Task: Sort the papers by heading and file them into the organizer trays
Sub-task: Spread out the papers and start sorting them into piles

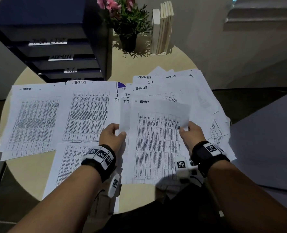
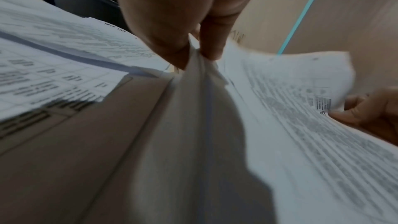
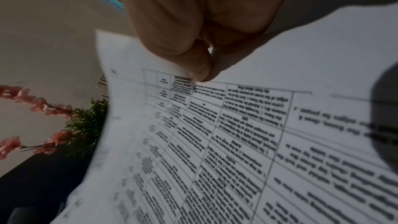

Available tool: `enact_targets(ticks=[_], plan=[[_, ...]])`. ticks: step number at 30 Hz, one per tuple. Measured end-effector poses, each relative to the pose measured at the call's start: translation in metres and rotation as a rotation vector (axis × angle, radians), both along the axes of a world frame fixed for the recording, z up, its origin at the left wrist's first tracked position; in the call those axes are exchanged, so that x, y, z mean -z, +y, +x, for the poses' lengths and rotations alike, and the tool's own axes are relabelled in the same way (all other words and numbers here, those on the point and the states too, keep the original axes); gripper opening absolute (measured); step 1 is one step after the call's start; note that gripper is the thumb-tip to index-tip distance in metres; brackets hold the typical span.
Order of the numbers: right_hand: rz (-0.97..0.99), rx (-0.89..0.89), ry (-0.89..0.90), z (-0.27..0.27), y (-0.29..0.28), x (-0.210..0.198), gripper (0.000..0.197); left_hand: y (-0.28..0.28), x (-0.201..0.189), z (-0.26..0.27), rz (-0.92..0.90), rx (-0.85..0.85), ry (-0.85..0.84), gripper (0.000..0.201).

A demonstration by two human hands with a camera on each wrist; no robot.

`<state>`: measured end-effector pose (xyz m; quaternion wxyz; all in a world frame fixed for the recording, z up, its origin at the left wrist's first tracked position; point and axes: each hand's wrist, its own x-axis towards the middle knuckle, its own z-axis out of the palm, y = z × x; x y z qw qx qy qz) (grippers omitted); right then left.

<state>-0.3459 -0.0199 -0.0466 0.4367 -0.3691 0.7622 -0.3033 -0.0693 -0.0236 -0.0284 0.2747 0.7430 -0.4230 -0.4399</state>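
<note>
I hold one printed sheet (image 1: 156, 111) up over the paper pile, blurred in the head view. My left hand (image 1: 120, 132) pinches its near left edge between thumb and finger, as the left wrist view (image 2: 194, 55) confirms. At the near right corner my right hand (image 1: 184, 128) pinches it too (image 3: 201, 76). The sheet's table print shows close up (image 3: 237, 134). Its heading is not readable. Beneath it lies a sheet headed ADMIN (image 1: 156, 148). Further sheets headed ADMIN (image 1: 33, 118) and TASK LIST (image 1: 89, 113) lie to the left. The black organizer (image 1: 60, 56) stands at the back left, trays labelled TASK LIST, ADMIN and I.T.
A fan of loose sheets (image 1: 198, 91) with I.T. and TASK LIST headings covers the right of the round table (image 1: 30, 172). A potted plant with pink flowers (image 1: 127, 22) and upright books (image 1: 163, 27) stand at the back. A grey surface (image 1: 265, 140) borders the right.
</note>
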Motion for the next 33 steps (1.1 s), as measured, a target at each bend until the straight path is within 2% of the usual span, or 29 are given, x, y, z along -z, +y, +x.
enact_targets(ticks=[2,7,10,12,13,16,17,19,21,23,26,28,30,33], plan=[[-0.004,0.048,-0.068,-0.001,-0.001,0.002,0.024,0.001,0.002,0.002,-0.02,-0.026,-0.003,0.011],[0.0,0.036,-0.133,-0.005,-0.001,0.01,0.041,0.002,0.008,0.004,-0.05,-0.082,0.003,0.025],[-0.019,0.017,-0.006,-0.008,0.001,0.01,0.017,0.004,0.006,0.004,-0.075,-0.063,-0.056,0.025],[-0.055,0.02,0.078,-0.011,0.002,0.011,0.009,0.007,0.0,0.001,-0.077,-0.053,-0.095,0.022],[-0.068,0.026,0.099,-0.011,0.001,0.01,0.007,0.008,-0.004,0.001,-0.075,-0.06,-0.092,0.031],[-0.112,0.041,0.077,-0.011,0.002,0.002,0.008,0.01,-0.013,0.001,-0.085,0.006,-0.022,0.077],[-0.119,0.038,0.046,-0.011,0.003,0.0,0.01,0.011,-0.013,0.001,-0.075,0.069,-0.03,0.081],[-0.08,-0.02,0.013,-0.009,0.004,-0.003,0.012,0.014,-0.008,0.002,-0.063,0.136,-0.075,0.064],[-0.059,-0.066,0.011,-0.01,0.004,-0.002,0.012,0.018,-0.008,0.0,-0.044,0.101,-0.071,0.039],[-0.083,-0.076,0.01,-0.008,0.003,-0.005,0.006,0.022,-0.012,-0.002,-0.025,0.07,-0.087,0.034],[-0.14,-0.1,0.007,-0.004,0.0,-0.016,0.025,0.03,-0.029,0.0,-0.099,0.12,-0.152,0.051],[-0.155,-0.116,0.018,0.003,-0.003,-0.021,0.024,0.035,-0.038,0.01,-0.16,0.149,-0.192,0.059],[-0.158,-0.13,-0.008,0.014,-0.004,-0.025,0.017,0.042,-0.046,0.027,-0.167,0.089,-0.187,0.061],[-0.128,-0.15,-0.074,0.041,-0.003,-0.023,0.022,0.052,-0.054,0.058,-0.133,-0.009,-0.186,0.075]])
